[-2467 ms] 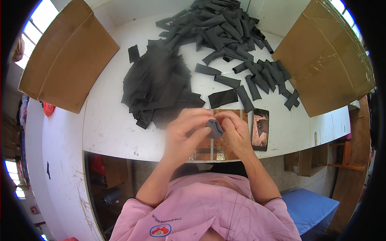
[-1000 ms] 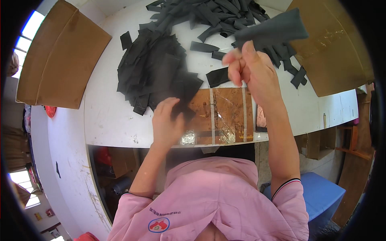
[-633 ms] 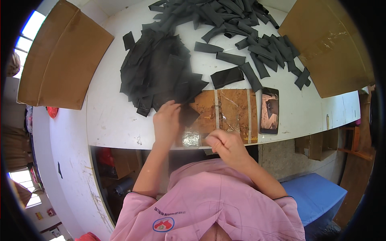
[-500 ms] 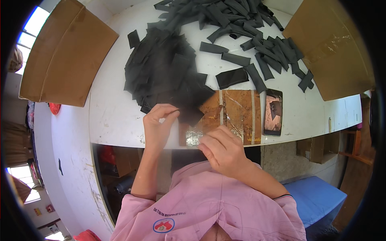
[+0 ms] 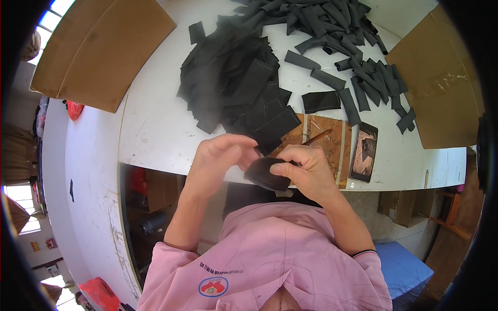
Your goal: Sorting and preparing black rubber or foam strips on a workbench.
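A piece of black fabric (image 5: 265, 175), curved and slightly blurred, is pinched in my right hand (image 5: 313, 171) with the thumb on top, just above the table's front edge. My left hand (image 5: 220, 160) is at its left side, fingers bent and apart, some of them by the fabric's edge. Beyond the right hand, a thin brown stick (image 5: 318, 137) slants over the brown board (image 5: 332, 147); whether the hand holds it is hidden. Flat black fabric pieces (image 5: 228, 78) form a large heap past my left hand.
Rolled dark fabric tubes (image 5: 332, 20) pile up at the back right. One flat black piece (image 5: 321, 102) lies above the board. A phone (image 5: 364, 153) rests right of it. Cardboard boxes (image 5: 104, 52) flank the white table (image 5: 150, 129). A blue stool (image 5: 402, 269) stands lower right.
The black fabric piece is now in my right hand in front of me. My left hand has moved right, closer to the other. The brown stick now shows past the right hand. The view has shifted.
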Motion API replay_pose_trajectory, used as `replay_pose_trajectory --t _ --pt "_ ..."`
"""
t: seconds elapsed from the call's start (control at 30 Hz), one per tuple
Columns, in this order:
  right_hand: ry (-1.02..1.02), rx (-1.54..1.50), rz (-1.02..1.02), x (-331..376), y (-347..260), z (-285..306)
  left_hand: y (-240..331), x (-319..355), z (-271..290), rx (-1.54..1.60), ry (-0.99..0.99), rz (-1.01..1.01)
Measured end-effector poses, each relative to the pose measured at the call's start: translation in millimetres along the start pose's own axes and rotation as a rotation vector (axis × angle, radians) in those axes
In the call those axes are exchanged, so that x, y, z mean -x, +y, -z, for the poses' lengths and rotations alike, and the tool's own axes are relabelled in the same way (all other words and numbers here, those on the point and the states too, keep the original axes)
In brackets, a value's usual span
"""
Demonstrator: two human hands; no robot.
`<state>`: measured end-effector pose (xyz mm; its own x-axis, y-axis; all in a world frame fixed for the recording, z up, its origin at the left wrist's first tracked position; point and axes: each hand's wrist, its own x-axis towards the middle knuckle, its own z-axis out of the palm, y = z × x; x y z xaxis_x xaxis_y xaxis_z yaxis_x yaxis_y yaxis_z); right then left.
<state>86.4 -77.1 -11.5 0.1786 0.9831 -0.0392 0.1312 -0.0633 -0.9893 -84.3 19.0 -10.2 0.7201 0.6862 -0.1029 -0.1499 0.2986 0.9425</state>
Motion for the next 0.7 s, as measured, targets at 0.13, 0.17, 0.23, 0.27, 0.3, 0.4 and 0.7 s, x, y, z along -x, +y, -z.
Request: replay_pose_trajectory --t 0.13,0.17,0.23,0.27,0.3,0.4,0.7 --pt "-0.107 0.006 -0.046 6.9 -0.5 5.3 9.2 -2.3 0.2 -0.093 -0.111 0.215" --pt "-0.132 0.014 -0.040 8.1 -0.7 6.4 13.1 -2.7 -2.1 -0.089 -0.109 0.215" --pt "-0.162 0.069 0.001 8.3 -0.1 8.4 18.5 -3.2 -5.7 -0.199 -0.221 0.272" --pt "-0.191 0.121 0.044 7.7 0.3 8.4 20.6 -2.7 -5.7 -0.197 -0.218 0.273" --pt "-0.193 0.120 0.043 7.3 0.8 8.1 22.2 -2.2 -5.5 -0.253 -0.241 0.267" --pt "-0.247 0.182 0.084 5.6 0.9 8.4 27.5 -3.9 -5.7 -0.365 -0.287 0.266" --pt "-0.524 0.204 0.035 8.2 3.6 9.9 9.2 -5.0 3.7 -0.169 -0.452 0.664"
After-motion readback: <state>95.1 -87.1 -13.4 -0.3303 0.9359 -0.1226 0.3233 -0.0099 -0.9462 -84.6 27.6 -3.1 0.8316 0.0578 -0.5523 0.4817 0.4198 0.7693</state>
